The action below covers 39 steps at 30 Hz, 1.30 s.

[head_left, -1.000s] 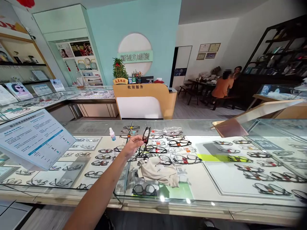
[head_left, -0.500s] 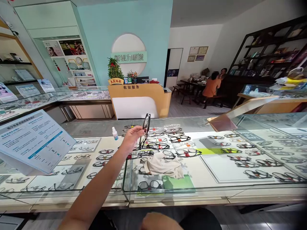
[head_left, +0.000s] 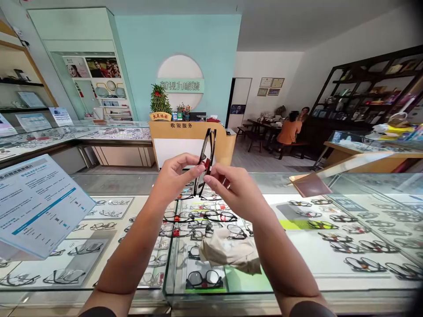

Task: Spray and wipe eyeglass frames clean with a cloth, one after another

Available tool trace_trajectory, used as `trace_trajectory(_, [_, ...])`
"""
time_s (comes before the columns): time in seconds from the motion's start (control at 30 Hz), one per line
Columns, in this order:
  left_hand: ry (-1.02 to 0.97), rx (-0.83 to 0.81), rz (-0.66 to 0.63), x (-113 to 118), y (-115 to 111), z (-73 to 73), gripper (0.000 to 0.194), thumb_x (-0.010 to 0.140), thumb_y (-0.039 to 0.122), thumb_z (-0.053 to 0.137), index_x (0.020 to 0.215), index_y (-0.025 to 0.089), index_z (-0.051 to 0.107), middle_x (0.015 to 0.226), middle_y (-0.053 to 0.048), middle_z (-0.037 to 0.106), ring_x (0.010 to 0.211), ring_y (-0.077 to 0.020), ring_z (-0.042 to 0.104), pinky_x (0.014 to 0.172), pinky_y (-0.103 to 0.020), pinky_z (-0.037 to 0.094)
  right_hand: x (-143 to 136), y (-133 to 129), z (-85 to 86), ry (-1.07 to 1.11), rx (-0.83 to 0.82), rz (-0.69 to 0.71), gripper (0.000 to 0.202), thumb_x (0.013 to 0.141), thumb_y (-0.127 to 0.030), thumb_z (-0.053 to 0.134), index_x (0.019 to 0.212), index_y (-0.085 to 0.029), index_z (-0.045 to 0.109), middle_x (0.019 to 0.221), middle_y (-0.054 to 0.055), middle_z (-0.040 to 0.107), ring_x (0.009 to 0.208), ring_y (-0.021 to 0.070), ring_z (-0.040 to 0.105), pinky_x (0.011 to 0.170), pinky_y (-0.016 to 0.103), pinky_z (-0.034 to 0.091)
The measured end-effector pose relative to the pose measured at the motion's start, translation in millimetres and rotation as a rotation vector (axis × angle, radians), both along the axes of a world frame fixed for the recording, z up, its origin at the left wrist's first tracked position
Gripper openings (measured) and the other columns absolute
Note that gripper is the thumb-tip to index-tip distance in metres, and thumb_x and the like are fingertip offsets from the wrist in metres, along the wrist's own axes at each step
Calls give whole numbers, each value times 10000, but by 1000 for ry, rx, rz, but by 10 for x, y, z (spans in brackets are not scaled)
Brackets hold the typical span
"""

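Black-framed glasses [head_left: 212, 149] are held up on edge above the glass counter, between my two hands. My left hand [head_left: 176, 176] pinches them from the left with thumb and fingers. From the right, my right hand [head_left: 233, 182] has its thumb and fingers closed at the frame near a red tag. Below the hands, several pairs of glasses [head_left: 220, 215] lie on the counter. A crumpled beige cloth [head_left: 229, 251] rests nearer me, partly over a green pad [head_left: 246, 279].
A white-and-blue printed sign [head_left: 42, 202] stands at the left. Toward the right rises a tilted brown mirror or panel [head_left: 310, 185]. Behind the counter is a wooden cashier desk [head_left: 224, 145]. Two people sit at a far table, one in orange [head_left: 289, 132].
My right hand has come up from the bottom edge to the glasses. The glasses and my left hand are higher in view. The camera view has tilted up slightly.
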<state>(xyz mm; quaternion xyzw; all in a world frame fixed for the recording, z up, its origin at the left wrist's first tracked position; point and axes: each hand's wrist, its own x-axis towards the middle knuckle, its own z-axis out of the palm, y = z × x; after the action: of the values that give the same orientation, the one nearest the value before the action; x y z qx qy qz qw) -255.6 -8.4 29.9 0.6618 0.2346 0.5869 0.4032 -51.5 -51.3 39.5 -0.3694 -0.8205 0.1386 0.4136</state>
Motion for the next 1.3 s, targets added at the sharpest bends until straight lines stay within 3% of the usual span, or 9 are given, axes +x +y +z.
trace_trajectory(0.23, [49,-85,-4,48,-55,-161,355,841,514,940,845,197,779,1035,-81,781,960,-217,716,870,-327,593,206,115,-70,-123,-91,98,431,1151,-509,528,820,-238,480,716,-43,508,646,139,434,637,297,268])
trace_trajectory(0.43, [44,-95,0,144,-211,-169,368,864,551,915,855,206,790,1012,-81,776,979,-228,719,865,-326,603,323,-87,46,-242,-83,35,402,1172,-481,483,863,-233,551,742,-11,599,676,163,507,666,300,315])
trace_trajectory(0.6, [95,-90,86,75,-307,-103,342,876,533,897,881,204,802,946,-64,774,890,-200,685,794,-294,570,375,-263,69,-254,47,-157,372,1150,-441,523,849,-234,594,669,-22,624,585,149,505,610,295,280])
trace_trajectory(0.7, [114,-66,158,-5,-290,-95,330,868,515,896,859,200,798,919,-55,753,851,-184,647,716,-267,522,433,-277,31,-161,204,-359,261,1124,-434,581,1006,-236,705,612,-41,643,517,150,511,581,291,286])
trace_trajectory(0.83, [130,-76,137,-76,-261,-108,345,862,532,898,877,199,810,970,-61,754,903,-194,668,719,-262,526,441,-230,-8,14,427,-628,235,1099,-423,632,1070,-228,760,649,-15,711,516,156,589,593,301,366])
trace_trajectory(0.93, [162,-72,139,-93,-271,-108,354,884,545,879,880,198,814,961,-63,761,887,-191,661,725,-266,528,388,-198,-5,116,472,-701,217,1099,-416,629,1139,-233,738,793,22,784,618,182,687,635,317,460])
trace_trajectory(1.07, [176,-62,160,-71,-310,-95,334,905,536,859,894,205,818,960,-56,769,861,-184,650,740,-274,522,308,-150,-25,221,495,-636,389,1048,-538,699,1289,-245,613,1185,111,811,994,270,797,743,375,591])
trace_trajectory(1.13, [174,-54,178,-44,-329,-91,319,910,522,852,886,206,814,957,-54,768,858,-184,652,760,-278,523,264,-116,-59,197,523,-592,521,1003,-619,742,1322,-241,579,1313,158,762,1173,326,762,837,435,626])
trace_trajectory(1.3, [177,-40,171,22,-341,-111,318,921,519,836,875,206,799,920,-51,755,857,-193,648,767,-286,514,143,-39,-141,81,574,-543,795,951,-760,740,1481,-230,475,1427,213,635,1361,395,639,1037,570,612])
